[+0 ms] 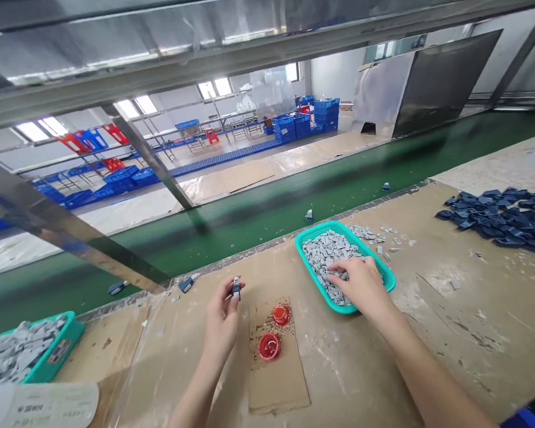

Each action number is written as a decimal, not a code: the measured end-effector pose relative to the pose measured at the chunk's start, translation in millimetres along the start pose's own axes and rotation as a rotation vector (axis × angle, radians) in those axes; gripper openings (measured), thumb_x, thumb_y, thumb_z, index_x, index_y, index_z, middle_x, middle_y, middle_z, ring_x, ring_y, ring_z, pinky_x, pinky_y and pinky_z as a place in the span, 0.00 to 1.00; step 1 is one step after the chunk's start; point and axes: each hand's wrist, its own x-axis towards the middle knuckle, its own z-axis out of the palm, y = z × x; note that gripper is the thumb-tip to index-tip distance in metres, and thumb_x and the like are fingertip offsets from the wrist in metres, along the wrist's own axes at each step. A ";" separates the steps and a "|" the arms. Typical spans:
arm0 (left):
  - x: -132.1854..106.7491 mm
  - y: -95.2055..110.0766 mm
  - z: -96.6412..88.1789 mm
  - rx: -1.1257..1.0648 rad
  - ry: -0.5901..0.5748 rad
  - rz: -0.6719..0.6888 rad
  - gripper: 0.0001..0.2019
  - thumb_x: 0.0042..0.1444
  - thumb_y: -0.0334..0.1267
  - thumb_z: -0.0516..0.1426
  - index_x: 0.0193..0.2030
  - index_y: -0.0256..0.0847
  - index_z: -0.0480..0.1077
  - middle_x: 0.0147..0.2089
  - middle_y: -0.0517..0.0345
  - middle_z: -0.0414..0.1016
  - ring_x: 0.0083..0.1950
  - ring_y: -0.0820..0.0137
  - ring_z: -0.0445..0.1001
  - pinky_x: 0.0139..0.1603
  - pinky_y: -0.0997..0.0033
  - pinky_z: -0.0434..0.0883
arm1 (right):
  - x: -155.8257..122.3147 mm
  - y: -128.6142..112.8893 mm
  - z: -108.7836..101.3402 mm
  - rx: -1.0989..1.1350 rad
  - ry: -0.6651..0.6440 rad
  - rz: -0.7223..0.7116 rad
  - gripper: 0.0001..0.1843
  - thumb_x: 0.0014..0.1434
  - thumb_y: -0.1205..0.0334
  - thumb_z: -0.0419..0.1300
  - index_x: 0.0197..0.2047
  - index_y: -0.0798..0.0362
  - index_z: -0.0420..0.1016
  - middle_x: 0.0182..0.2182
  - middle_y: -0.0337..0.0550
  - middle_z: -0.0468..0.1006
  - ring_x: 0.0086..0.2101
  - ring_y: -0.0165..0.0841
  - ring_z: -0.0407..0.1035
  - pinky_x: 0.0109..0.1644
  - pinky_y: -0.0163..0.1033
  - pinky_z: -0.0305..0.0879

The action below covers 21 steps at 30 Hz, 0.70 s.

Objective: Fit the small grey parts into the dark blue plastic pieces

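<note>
In my left hand (223, 315), between thumb and fingers, is a small dark blue and grey plastic piece (236, 288), held upright above the table. My right hand (359, 282) is over a turquoise basket (301, 252) heaped with small grey plastic pieces (327, 252). Its thumb and index finger are apart, close to the heap, and I see nothing between them. Two small red cups, one farther (280, 315) and one nearer (268, 346) with glossy red inside, stand on a cardboard strip (279, 389) between my hands.
A green conveyor belt (258, 220) runs behind the table, carrying a few small pieces. Dark blue pieces (503, 217) are piled at the right. Another turquoise basket (56, 356) of grey parts and a white bottle (49, 404) stand at left. A metal post (147, 151) rises beyond the belt.
</note>
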 end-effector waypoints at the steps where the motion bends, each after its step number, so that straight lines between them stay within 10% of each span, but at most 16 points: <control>1: 11.0 -2.6 2.7 0.039 -0.024 0.019 0.17 0.59 0.36 0.47 0.55 0.40 0.62 0.50 0.47 0.72 0.53 0.63 0.71 0.55 0.60 0.67 | 1.0 -2.2 2.8 -0.020 -0.011 0.000 0.08 0.53 0.58 0.63 0.37 0.46 0.81 0.33 0.47 0.77 0.43 0.49 0.61 0.43 0.47 0.57; 13: 138.7 -17.0 23.3 0.609 -0.080 0.145 0.15 0.58 0.37 0.55 0.51 0.36 0.66 0.50 0.49 0.69 0.55 0.59 0.66 0.55 0.48 0.62 | -0.5 -20.9 6.3 0.101 0.108 -0.079 0.12 0.65 0.64 0.48 0.37 0.54 0.72 0.34 0.50 0.75 0.39 0.44 0.64 0.41 0.43 0.58; 21: 181.4 32.7 109.5 0.663 -0.124 0.271 0.16 0.60 0.44 0.53 0.50 0.36 0.66 0.48 0.50 0.70 0.51 0.62 0.69 0.51 0.53 0.66 | -18.0 -45.9 4.4 0.597 0.013 -0.153 0.11 0.66 0.57 0.49 0.44 0.49 0.71 0.30 0.42 0.77 0.33 0.38 0.71 0.35 0.39 0.61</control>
